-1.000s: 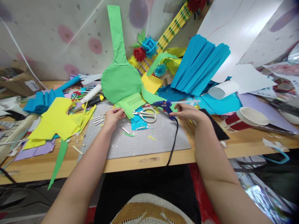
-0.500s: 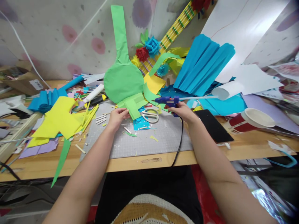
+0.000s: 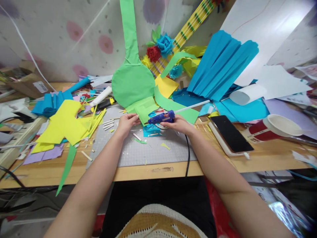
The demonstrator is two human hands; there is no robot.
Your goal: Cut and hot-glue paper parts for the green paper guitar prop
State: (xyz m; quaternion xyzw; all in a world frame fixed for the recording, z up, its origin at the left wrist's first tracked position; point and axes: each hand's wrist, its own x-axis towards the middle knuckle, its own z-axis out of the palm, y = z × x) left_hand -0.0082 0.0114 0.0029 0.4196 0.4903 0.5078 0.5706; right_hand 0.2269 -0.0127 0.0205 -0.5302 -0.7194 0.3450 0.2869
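My right hand [image 3: 179, 125] is wrapped round a blue hot glue gun [image 3: 162, 117] with a long white glue stick in its back and a black cord hanging down. The nozzle is close to the lower edge of a light green paper piece [image 3: 145, 110]. My left hand [image 3: 129, 123] pinches that piece at its left edge. Behind it stands a large green paper shape [image 3: 133, 82], round with a long neck, leaning toward the wall. Scissors lie partly hidden under the glue gun, on blue wrapping [image 3: 150, 131].
A grey cutting mat [image 3: 156, 155] carries paper scraps and short white sticks. Yellow paper [image 3: 66, 122] lies left. To the right are a phone [image 3: 231, 134], a paper cup [image 3: 272, 129] and pleated blue paper [image 3: 223, 66]. A decorated yellow instrument neck [image 3: 190, 28] leans behind.
My right hand has brought the glue gun left and down, to the light green paper's edge, now covering much of the scissors. My left hand keeps its pinch. The view has shifted slightly.
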